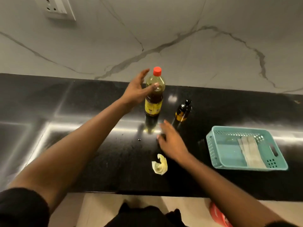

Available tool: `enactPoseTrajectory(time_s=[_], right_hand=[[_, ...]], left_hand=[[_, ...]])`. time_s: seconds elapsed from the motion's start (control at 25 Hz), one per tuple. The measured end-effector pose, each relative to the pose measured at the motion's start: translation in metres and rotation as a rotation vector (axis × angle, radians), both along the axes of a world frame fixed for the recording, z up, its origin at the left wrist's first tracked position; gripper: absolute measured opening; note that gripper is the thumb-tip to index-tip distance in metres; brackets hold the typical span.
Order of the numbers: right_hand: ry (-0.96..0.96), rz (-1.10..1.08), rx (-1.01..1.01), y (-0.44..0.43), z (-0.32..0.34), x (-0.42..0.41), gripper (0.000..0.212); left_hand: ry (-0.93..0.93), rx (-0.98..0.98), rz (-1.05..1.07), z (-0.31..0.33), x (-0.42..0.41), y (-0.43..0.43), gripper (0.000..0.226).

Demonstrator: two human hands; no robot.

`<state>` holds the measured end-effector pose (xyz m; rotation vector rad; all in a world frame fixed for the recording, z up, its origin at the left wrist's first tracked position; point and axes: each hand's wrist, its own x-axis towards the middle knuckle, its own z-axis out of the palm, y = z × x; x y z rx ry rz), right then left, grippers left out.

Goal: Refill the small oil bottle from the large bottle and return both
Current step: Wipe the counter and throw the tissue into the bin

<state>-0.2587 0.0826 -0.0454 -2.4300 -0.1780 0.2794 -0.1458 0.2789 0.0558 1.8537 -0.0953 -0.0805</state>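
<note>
The large oil bottle [154, 97], with a red cap and a yellow label, stands upright on the black counter [82, 145]. My left hand [136, 90] is spread around its upper part, thumb against the front, fingers apart and not closed on it. The small dark oil bottle [182, 111] with a black top stands to the right of the large one. My right hand [172, 141] hovers low over the counter in front of both bottles, fingers loose, holding nothing.
A teal plastic basket [213, 145] with a folded cloth inside sits at the right. A crumpled yellowish tissue [159, 164] lies near the front edge. A marble wall with a socket [57, 7] runs behind the counter.
</note>
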Motion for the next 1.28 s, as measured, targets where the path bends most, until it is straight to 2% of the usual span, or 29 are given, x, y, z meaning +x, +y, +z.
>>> enactPoseTrajectory(time_s=[0.12,0.2,0.32,0.44,0.56,0.6,0.68,0.76,0.8,0.88,0.96,1.04,1.08,1.16,1.28], right_hand=[[-0.023,0.238,-0.285,-0.008,-0.041,-0.112,0.070],[-0.014,0.274,-0.386,-0.004,-0.062,-0.142,0.077],[-0.016,0.246,-0.449,0.005,-0.072,-0.146,0.085],[0.008,0.292,-0.450,0.002,-0.070,-0.156,0.094],[-0.008,0.341,-0.486,-0.042,-0.065,-0.163,0.095],[-0.005,0.286,-0.531,-0.061,-0.065,-0.157,0.096],[0.060,0.043,-0.595,-0.086,-0.064,-0.131,0.102],[0.146,-0.172,-0.561,-0.070,-0.063,-0.105,0.111],[0.160,-0.189,-0.516,-0.043,-0.062,-0.098,0.115],[0.101,-0.030,-0.420,0.024,-0.065,-0.110,0.116],[0.093,0.272,-0.335,0.077,-0.062,-0.146,0.113],[0.079,0.461,-0.343,0.070,-0.059,-0.167,0.109],[0.029,0.464,-0.362,0.046,-0.063,-0.166,0.107],[0.002,0.303,-0.478,-0.020,-0.073,-0.148,0.106],[0.130,-0.125,-0.581,-0.090,-0.066,-0.091,0.110]], left_hand=[[0.023,-0.040,0.150,-0.029,-0.061,0.030,0.064],[0.085,-0.088,0.301,-0.053,-0.103,0.047,0.050],[0.191,-0.158,0.480,-0.085,-0.149,0.062,0.038],[0.230,-0.209,0.509,-0.099,-0.181,0.073,0.031],[0.238,-0.248,0.523,-0.103,-0.202,0.086,0.027],[0.233,-0.251,0.524,-0.102,-0.207,0.092,0.026],[0.214,-0.249,0.523,-0.106,-0.218,0.104,0.024],[0.198,-0.252,0.522,-0.110,-0.228,0.115,0.025],[0.196,-0.260,0.520,-0.110,-0.230,0.118,0.024],[0.196,-0.279,0.503,-0.108,-0.225,0.116,0.025],[0.199,-0.283,0.456,-0.099,-0.214,0.107,0.030],[0.177,-0.283,0.418,-0.087,-0.202,0.098,0.031],[0.169,-0.281,0.399,-0.082,-0.197,0.096,0.030],[0.170,-0.301,0.383,-0.078,-0.193,0.095,0.029],[0.191,-0.332,0.385,-0.083,-0.203,0.098,0.033]])
